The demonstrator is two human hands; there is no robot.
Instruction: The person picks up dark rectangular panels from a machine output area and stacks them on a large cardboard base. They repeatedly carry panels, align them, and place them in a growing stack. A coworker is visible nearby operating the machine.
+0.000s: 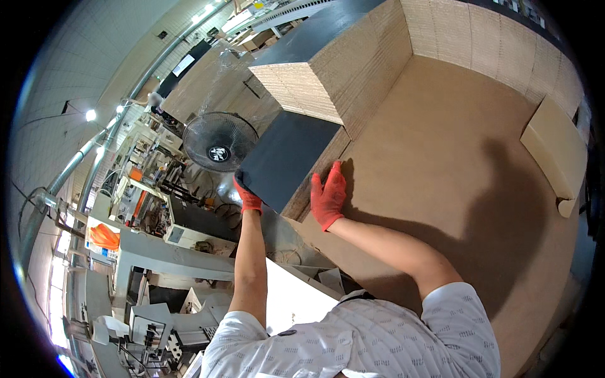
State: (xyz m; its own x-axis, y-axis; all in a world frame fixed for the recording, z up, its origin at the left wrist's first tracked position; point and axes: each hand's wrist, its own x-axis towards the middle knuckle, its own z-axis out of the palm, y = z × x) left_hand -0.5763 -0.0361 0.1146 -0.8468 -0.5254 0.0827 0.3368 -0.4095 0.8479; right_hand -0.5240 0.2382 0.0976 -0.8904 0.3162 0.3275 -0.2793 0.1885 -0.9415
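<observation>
A low stack of black-topped boards [287,157] lies in front of me, its layered brown edges showing on the right side. My left hand [247,194], in a red glove with dark fingertips, is closed at the stack's near left edge; part of the fingers is hidden there. Along the opposite side, my right hand [329,194] wears a red glove too. Its thumb and fingers are stretched apart, close against the layered edge, above the brown surface. Directly behind the low stack rises a taller stack [359,69] of similar boards with a black top.
A broad brown board surface [435,151] spreads to my right, with a bent cardboard piece [554,148] at its far side. Another long stack [491,44] borders the back. A black fan [220,142] stands left of the boards. Machinery [170,264] fills the lower left.
</observation>
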